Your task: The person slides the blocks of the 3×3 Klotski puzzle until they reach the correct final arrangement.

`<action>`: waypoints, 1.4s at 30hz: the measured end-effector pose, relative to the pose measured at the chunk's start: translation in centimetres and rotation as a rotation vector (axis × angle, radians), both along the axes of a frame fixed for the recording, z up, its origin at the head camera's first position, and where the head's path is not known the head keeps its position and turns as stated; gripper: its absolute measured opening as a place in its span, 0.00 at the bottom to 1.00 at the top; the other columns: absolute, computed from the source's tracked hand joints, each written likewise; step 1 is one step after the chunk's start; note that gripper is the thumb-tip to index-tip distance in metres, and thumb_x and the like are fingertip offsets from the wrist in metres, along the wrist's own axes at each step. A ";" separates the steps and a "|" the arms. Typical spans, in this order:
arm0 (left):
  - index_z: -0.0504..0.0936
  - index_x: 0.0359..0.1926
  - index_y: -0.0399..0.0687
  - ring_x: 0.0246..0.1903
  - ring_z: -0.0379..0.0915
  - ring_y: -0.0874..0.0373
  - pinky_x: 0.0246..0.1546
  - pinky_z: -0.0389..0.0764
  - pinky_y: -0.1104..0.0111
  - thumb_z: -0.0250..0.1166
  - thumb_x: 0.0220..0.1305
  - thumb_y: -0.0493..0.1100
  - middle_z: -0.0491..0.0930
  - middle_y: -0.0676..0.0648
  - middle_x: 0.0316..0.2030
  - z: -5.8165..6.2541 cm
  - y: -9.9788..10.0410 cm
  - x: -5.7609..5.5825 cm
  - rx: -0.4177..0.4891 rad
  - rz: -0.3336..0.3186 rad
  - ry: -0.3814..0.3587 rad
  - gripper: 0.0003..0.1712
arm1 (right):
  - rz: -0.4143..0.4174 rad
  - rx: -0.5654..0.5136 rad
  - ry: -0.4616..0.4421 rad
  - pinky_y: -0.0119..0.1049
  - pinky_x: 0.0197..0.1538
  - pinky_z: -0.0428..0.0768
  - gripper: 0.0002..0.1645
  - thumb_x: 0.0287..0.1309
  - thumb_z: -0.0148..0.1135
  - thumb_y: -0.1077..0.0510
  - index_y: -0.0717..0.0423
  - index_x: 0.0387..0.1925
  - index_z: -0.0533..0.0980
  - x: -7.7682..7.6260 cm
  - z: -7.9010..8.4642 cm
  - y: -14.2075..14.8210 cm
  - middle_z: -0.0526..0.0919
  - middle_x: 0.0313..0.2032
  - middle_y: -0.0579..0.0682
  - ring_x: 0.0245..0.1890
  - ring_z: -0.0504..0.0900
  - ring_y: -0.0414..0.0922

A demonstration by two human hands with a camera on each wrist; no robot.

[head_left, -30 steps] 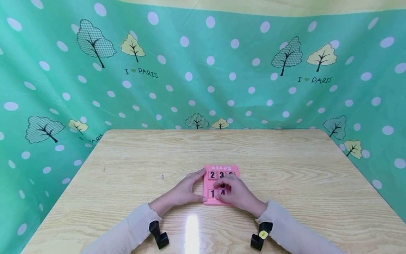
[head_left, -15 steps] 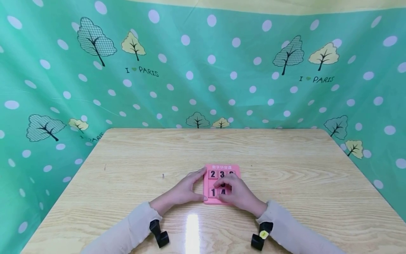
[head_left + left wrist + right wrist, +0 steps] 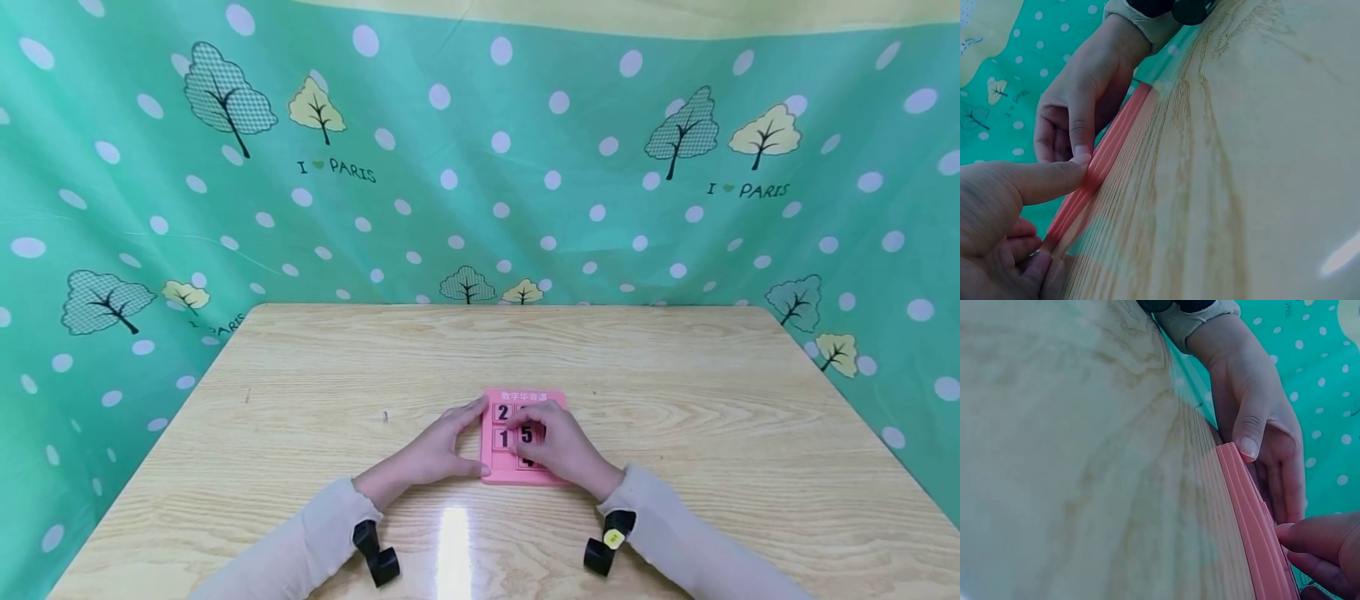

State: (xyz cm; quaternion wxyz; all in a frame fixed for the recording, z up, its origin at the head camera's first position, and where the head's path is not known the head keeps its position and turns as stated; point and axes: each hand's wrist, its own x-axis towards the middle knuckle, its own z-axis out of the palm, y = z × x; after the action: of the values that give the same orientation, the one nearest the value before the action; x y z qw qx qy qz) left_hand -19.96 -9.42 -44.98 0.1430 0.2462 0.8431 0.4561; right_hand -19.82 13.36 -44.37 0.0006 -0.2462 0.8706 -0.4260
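A pink number slide puzzle (image 3: 498, 477) lies flat on the table, white characters along its top edge. My left hand (image 3: 427, 450) holds its left side, forefinger at the upper corner and thumb at the lower one. My right hand (image 3: 564, 446) is bent over the right half, thumb and forefinger curled about the tile marked 1 (image 3: 503, 439). Above that sits the tile marked 2 (image 3: 502, 413); beside it is the tile marked 5 (image 3: 527, 434). A gap shows at the lower left. The right-hand tiles are hidden. In the left wrist view, the puzzle's pink side (image 3: 1107, 150) shows edge-on.
The wood-grain table (image 3: 337, 358) reaches back to a green dotted curtain (image 3: 405, 225) with printed trees. A black camera mount (image 3: 375, 554) is on the left wrist, another mount (image 3: 609, 542) on the right. Light glares on the table's near part.
The tile marked 1 has slid up from the bottom row to the middle row, leaving a gap below it. My right hand has shifted slightly up the puzzle; my left has stayed.
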 end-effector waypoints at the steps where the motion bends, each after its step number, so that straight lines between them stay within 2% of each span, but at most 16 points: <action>1: 0.52 0.73 0.46 0.70 0.46 0.46 0.68 0.50 0.48 0.74 0.48 0.47 0.52 0.46 0.72 0.0 0.0 0.0 0.001 -0.001 0.001 0.55 | 0.000 -0.001 0.002 0.41 0.52 0.75 0.14 0.47 0.70 0.64 0.52 0.39 0.81 -0.1 0.0 0.0 0.82 0.38 0.41 0.44 0.74 0.41; 12: 0.52 0.72 0.45 0.70 0.46 0.46 0.68 0.51 0.48 0.74 0.47 0.46 0.52 0.44 0.72 0.2 0.1 0.1 -0.004 -0.003 0.006 0.56 | -0.027 -0.017 -0.045 0.38 0.49 0.77 0.15 0.49 0.70 0.62 0.52 0.41 0.81 -0.4 0.2 -0.1 0.82 0.40 0.42 0.44 0.75 0.40; 23: 0.52 0.72 0.44 0.70 0.46 0.45 0.68 0.50 0.47 0.74 0.48 0.47 0.52 0.43 0.71 0.3 -0.1 0.2 0.002 -0.003 -0.005 0.56 | -0.013 -0.042 -0.082 0.36 0.49 0.77 0.15 0.50 0.68 0.63 0.53 0.43 0.81 -0.1 0.4 -0.1 0.82 0.41 0.44 0.45 0.75 0.41; 29: 0.52 0.72 0.44 0.70 0.46 0.45 0.68 0.50 0.48 0.74 0.47 0.47 0.53 0.43 0.71 0.4 0.0 0.2 -0.002 0.001 0.003 0.56 | -0.012 -0.045 -0.089 0.39 0.52 0.76 0.14 0.50 0.68 0.63 0.53 0.42 0.81 0.2 0.7 0.2 0.82 0.41 0.43 0.47 0.75 0.43; 33: 0.52 0.72 0.44 0.69 0.47 0.45 0.68 0.49 0.48 0.74 0.46 0.46 0.53 0.43 0.71 0.2 0.0 0.2 0.000 0.010 -0.002 0.56 | -0.016 -0.032 -0.070 0.42 0.54 0.74 0.14 0.50 0.69 0.62 0.53 0.42 0.81 0.5 0.5 0.8 0.82 0.42 0.44 0.48 0.75 0.44; 42: 0.52 0.72 0.45 0.70 0.46 0.46 0.69 0.48 0.49 0.75 0.45 0.44 0.51 0.45 0.72 0.1 0.2 0.0 -0.010 0.010 0.001 0.57 | -0.091 -0.011 -0.084 0.39 0.52 0.76 0.17 0.46 0.70 0.62 0.51 0.41 0.82 2.1 0.5 2.9 0.80 0.41 0.44 0.46 0.76 0.45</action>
State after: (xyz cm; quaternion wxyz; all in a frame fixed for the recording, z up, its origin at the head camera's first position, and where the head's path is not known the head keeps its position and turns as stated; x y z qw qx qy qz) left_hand -19.94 -9.23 -44.86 0.1416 0.2417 0.8466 0.4526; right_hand -17.68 16.30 -43.85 0.0163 -0.1882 0.8777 -0.4405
